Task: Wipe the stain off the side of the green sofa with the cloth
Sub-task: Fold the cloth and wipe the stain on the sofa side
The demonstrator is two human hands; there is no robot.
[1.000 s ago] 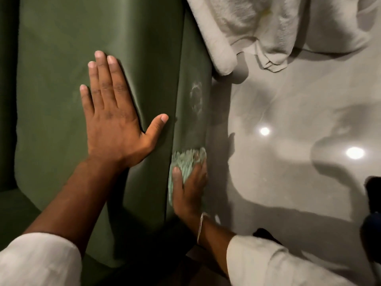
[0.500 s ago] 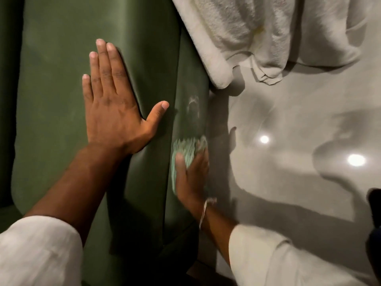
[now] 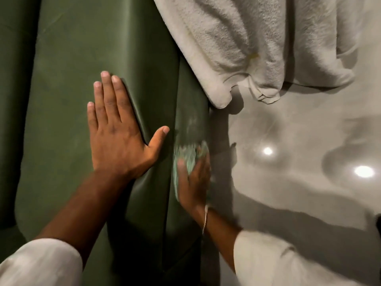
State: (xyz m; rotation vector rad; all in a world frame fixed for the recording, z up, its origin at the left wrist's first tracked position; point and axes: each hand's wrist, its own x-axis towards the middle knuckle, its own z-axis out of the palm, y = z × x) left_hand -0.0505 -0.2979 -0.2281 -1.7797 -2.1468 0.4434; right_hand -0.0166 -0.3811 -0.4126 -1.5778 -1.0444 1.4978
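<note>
The green sofa point(image 3: 68, 83) fills the left half of the head view, with its narrow side panel running down the middle. A pale whitish stain point(image 3: 192, 121) shows on that panel, faint and smeared. My right hand point(image 3: 194, 182) presses a crumpled light green cloth point(image 3: 185, 156) flat against the panel just below the stain; the hand is motion-blurred. My left hand point(image 3: 119, 137) lies flat on the sofa's top surface, fingers spread, holding nothing, its thumb close to the panel's edge.
A white towel point(image 3: 257, 42) hangs over the sofa's far corner and onto the glossy grey floor point(image 3: 299, 203), which reflects two ceiling lights. A dark object point(image 3: 378, 223) sits at the right edge.
The view has shifted, so the sofa and towel sit lower in frame. My right hand with the cloth has moved up the panel toward the stain, which looks fainter and smeared.
</note>
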